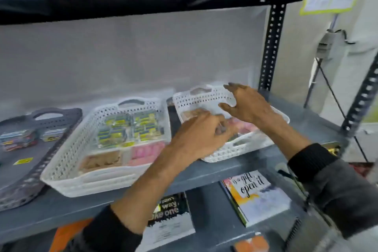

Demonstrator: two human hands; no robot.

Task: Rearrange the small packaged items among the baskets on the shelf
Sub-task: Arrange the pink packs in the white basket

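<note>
Now both hands are in the right-hand white basket (206,98), which sits at an angle on the grey shelf (225,172) close to the black upright post (271,47). The left hand (201,135) reaches down into the basket with its fingers curled over the contents; its grip looks closed around something small, but motion blur hides what it is, so I cannot tell what it holds. The right hand (248,104) hovers above the far side of the same basket with fingers spread and the grip released, touching nothing that can be made out. Pink packets (243,127) and a brownish one lie in the bottom of this basket.

Just beside it to the left stands a larger white basket (67,159). It holds yellow-and-green small packets (126,129) in its back half, tan packets (100,161) at the front left and pink ones (147,150) at the front right. Further left is a dark grey basket (51,116) with a few small packets (18,139) near its back and a yellow label on its floor.

On the shelf below lie printed cards (255,196) with lettering.
</note>
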